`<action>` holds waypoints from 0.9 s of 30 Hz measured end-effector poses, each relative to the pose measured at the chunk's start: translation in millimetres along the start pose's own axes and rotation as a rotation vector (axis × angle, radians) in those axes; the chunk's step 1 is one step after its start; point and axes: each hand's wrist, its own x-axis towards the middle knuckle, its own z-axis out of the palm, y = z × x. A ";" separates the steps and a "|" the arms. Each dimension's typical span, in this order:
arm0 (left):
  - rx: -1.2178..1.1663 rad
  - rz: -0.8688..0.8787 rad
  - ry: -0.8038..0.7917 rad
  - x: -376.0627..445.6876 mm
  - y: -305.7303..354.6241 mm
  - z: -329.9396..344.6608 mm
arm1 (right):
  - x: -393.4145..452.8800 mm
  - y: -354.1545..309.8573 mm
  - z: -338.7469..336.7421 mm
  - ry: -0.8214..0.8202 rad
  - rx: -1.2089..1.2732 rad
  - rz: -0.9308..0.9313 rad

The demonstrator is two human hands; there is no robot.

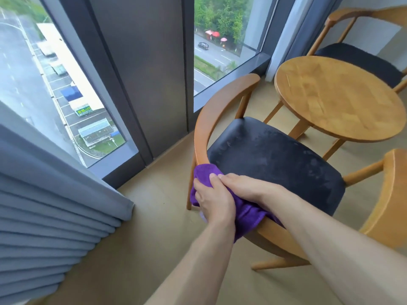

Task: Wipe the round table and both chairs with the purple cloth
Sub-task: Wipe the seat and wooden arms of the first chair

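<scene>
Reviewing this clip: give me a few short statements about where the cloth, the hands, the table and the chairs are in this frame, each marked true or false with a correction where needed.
1. Both hands, left hand and right hand, are on the purple cloth. True.
2. The cloth lies on the round wooden table. False: it is draped over the curved wooden rail of the near dark-seated wooden chair.
3. A second dark-seated wooden chair stands beyond the table. True.
4. A cup stands on the table. False: nothing shows on its top.
5. The near chair's seat is bright red. False: it is dark, nearly black.
</scene>
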 end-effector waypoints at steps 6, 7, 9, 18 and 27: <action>-0.108 -0.025 -0.036 13.7 3.0 2.5 | 13.0 -4.8 4.4 0.084 -0.046 -0.041; -0.111 -0.046 -0.044 17.8 6.7 1.4 | 19.8 -5.4 4.9 0.077 -0.027 -0.053; -0.107 -0.097 -0.080 32.1 9.8 1.5 | 35.7 -7.3 6.1 0.050 0.060 -0.046; -0.243 -0.068 -0.156 72.5 33.4 3.1 | 88.8 -21.2 12.7 0.002 0.279 -0.024; -0.404 -0.041 -0.134 34.3 16.8 -1.4 | 59.7 -9.7 11.6 -0.136 0.476 0.016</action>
